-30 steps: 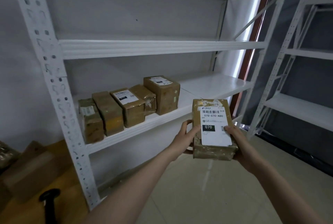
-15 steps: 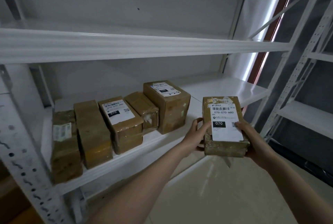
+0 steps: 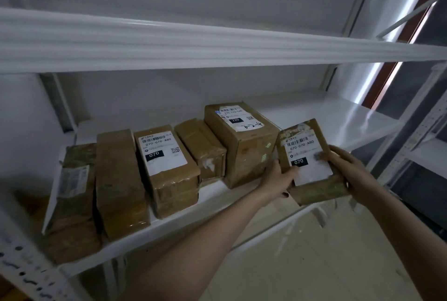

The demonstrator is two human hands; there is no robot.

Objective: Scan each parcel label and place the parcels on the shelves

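Both hands, left hand and right hand, are gripping the parcel, now reaching the shelf edge; apparently touching down beside the 220 box.

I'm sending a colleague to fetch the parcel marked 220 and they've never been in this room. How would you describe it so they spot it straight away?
Look at the white metal shelf holding a row of five brown parcels. The parcel marked 220 is the rightmost in the row. It is the tallest box there, and its white label has a handwritten scribble beside the black 220 tag, unlike the 070 parcel two places to its left.
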